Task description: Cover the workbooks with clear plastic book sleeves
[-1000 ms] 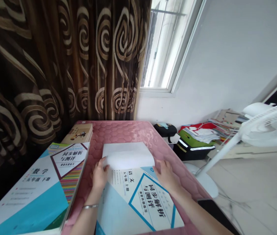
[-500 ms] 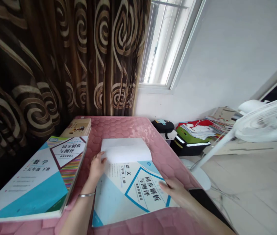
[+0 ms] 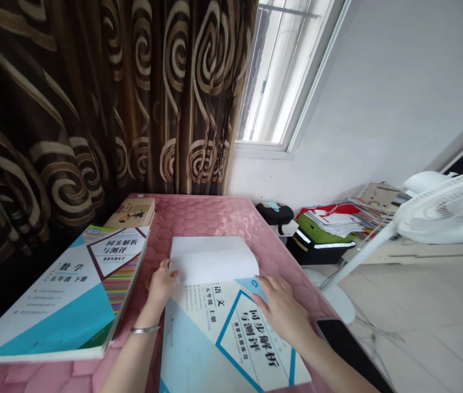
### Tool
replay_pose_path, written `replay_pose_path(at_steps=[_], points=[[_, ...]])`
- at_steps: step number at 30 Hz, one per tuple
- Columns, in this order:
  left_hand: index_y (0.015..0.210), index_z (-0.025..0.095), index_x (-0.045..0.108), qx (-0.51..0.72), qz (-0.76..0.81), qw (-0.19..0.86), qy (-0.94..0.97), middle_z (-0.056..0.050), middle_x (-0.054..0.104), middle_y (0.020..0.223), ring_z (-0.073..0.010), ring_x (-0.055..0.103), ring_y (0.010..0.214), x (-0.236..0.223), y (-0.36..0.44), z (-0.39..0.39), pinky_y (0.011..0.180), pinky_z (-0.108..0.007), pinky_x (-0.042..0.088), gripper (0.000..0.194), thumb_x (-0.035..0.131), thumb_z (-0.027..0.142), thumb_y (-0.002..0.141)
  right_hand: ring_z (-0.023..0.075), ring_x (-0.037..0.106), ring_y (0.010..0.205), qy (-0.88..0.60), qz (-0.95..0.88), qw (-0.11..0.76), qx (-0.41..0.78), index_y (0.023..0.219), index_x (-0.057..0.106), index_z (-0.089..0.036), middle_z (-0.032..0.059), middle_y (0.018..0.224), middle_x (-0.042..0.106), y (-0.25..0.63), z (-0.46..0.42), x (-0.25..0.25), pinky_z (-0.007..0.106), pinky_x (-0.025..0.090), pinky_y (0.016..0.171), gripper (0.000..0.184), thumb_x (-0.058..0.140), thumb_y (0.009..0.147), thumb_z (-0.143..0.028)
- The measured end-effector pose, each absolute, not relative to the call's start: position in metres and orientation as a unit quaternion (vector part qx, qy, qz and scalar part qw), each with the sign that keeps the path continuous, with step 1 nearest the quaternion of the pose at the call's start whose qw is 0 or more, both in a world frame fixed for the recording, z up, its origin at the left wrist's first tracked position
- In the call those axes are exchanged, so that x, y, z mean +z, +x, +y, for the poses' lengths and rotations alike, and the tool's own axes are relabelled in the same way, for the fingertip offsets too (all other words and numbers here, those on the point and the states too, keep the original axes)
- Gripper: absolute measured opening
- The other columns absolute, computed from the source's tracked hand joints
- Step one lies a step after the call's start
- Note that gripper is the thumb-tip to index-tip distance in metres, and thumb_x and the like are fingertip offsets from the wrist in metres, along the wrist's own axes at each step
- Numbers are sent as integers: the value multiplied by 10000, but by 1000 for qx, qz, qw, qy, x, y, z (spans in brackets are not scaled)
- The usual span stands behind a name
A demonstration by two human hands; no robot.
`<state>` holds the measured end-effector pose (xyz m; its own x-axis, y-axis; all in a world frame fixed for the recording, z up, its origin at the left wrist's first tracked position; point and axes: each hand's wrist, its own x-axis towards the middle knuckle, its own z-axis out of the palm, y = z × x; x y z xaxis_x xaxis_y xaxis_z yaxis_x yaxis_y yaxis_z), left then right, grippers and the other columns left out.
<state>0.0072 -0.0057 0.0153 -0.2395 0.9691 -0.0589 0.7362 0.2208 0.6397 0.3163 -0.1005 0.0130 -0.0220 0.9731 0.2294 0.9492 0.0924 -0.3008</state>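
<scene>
A Chinese workbook (image 3: 198, 344) with a white and blue cover lies on the pink table in front of me. Beyond its top edge a blank white sheet (image 3: 215, 256) shows, curving slightly at its right side. At the sheet's left edge my left hand (image 3: 163, 286) is closed, its thumb over the paper and its other fingers partly hidden. My right hand (image 3: 286, 308) rests on the cover's upper right corner, thumb apart from the fingers. On the left sits a stack topped by a maths workbook (image 3: 51, 305), which neither hand touches.
A smaller tan book pile (image 3: 133, 210) stands behind the stack. The pink padded table top (image 3: 198, 210) reaches back to a patterned curtain (image 3: 174, 98). By the right table edge lies a dark flat device (image 3: 346, 349). A white fan (image 3: 390, 229), bags and papers are beyond.
My right hand has moved from the workbook's right edge to its upper right corner. The workbook has slid slightly towards me and right, and more white sheet shows. My left hand stays at the left edge.
</scene>
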Motion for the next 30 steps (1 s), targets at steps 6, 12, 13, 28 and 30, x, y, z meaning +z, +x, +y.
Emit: replay_pose_path(at_steps=[6,12,13,28,30], points=[[1264,191,538,217,757,224,574,-118,721,1020,-263,670,987,18,7,-7,866,-367,448,400,544,263,870,289,89,1486,-596,-794,81,85,1514,308,-238,64,1611,164,251,-45,10,546,85,1187,634,252,974,-567],[1370,76,472,171,739,16,652,-278,482,1388,-379,520,1202,17,30,-23,961,-529,398,482,356,239,931,258,135,1482,-606,-789,53,86,1518,284,-271,47,1598,194,248,-29,-1,533,84,1187,609,163,991,-551],[1392,94,462,168,718,15,676,-243,441,1447,-357,468,1274,16,38,-25,1019,-508,369,491,334,225,937,258,142,1480,-607,-788,54,82,1515,290,-278,45,1597,201,248,-29,-2,533,88,1186,607,163,990,-555],[1543,152,149,-1,604,119,788,-56,24,1618,-233,11,1494,4,83,32,1205,-467,34,655,236,396,942,269,205,1466,-584,-799,115,92,1477,396,-157,84,1580,268,215,-3,8,449,172,1191,671,161,978,-539],[1544,164,148,-16,597,112,795,-62,41,1618,-242,-5,1493,2,83,32,1203,-473,21,680,294,401,923,228,142,1481,-547,-821,116,117,1513,305,-139,62,1596,219,202,17,10,413,142,1199,674,135,987,-524]])
